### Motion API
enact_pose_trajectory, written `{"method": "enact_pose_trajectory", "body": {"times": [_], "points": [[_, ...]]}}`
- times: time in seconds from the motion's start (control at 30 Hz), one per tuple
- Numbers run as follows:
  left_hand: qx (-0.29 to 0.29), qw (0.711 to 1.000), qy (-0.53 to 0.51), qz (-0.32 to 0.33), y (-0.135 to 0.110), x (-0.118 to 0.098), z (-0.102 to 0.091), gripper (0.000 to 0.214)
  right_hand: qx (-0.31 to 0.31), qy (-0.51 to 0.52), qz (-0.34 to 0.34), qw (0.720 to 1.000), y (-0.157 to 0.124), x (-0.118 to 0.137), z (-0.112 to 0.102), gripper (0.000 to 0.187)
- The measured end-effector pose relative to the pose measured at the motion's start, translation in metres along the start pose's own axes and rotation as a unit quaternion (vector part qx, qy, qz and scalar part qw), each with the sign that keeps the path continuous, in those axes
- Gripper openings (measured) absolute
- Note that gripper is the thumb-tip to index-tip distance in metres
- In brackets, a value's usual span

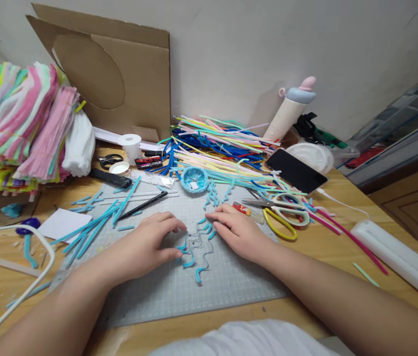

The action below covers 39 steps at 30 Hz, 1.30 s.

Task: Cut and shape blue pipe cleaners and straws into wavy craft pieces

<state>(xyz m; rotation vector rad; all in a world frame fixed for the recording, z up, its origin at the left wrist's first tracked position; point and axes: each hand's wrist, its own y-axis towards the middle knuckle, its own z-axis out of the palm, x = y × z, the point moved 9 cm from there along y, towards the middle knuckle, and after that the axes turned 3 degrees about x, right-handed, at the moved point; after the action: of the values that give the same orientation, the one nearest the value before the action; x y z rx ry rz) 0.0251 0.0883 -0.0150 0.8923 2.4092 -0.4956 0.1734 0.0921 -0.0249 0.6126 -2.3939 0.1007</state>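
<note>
Several wavy thin wires (195, 242) with fuzzy light-blue ends, apparently partly stripped pipe cleaners, lie on the grey cutting mat (149, 296) between my hands. My left hand (153, 242) is at their left ends, thumb and fingers apart, with the thumb tip by a blue end. On the other side, my right hand (240, 232) lies palm down, its fingers stretched out at the upper blue ends. Just beyond sits a small round blue fuzzy piece (194, 180), like a shallow bowl, with curly blue strands (213, 194) beside it.
Scissors (286, 202) and a red lighter (241, 208) lie by my right hand. A black pen (144, 204) and straight blue pipe cleaners (90, 230) are at left. Behind are a phone (297, 170), a pipe-cleaner pile (223, 163), a bottle (288, 111) and cardboard (145, 79).
</note>
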Motion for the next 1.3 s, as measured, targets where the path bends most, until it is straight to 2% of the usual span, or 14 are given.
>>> {"method": "enact_pose_trajectory", "body": {"times": [0.33, 0.63, 0.83, 0.97, 1.1, 1.3], "points": [[0.016, 1.000, 0.020, -0.002, -0.0010, -0.0013, 0.0034, 0.054, 0.007, -0.015, 0.008, 1.000, 0.0009, -0.0010, 0.0026, 0.030], [0.006, 1.000, 0.026, 0.000, 0.0009, -0.0016, 0.0030, 0.046, -0.001, -0.012, 0.007, 1.000, 0.0001, -0.0009, 0.0028, 0.030], [0.014, 1.000, 0.026, -0.005, -0.0014, -0.0002, 0.0028, 0.051, -0.007, 0.021, 0.001, 1.000, 0.0005, -0.0027, 0.0005, 0.029], [0.023, 0.999, 0.029, -0.003, -0.0029, -0.0003, 0.0030, 0.057, -0.032, 0.052, -0.006, 0.998, 0.0005, -0.0045, -0.0049, 0.018], [0.012, 0.999, 0.030, 0.000, -0.0021, -0.0018, 0.0017, 0.058, -0.034, 0.040, 0.013, 0.999, 0.0011, -0.0071, -0.0049, 0.004], [-0.002, 0.999, 0.048, -0.002, -0.0018, -0.0041, 0.0029, 0.063, -0.030, 0.028, 0.010, 0.999, 0.0043, -0.0067, -0.0010, 0.003]]}}
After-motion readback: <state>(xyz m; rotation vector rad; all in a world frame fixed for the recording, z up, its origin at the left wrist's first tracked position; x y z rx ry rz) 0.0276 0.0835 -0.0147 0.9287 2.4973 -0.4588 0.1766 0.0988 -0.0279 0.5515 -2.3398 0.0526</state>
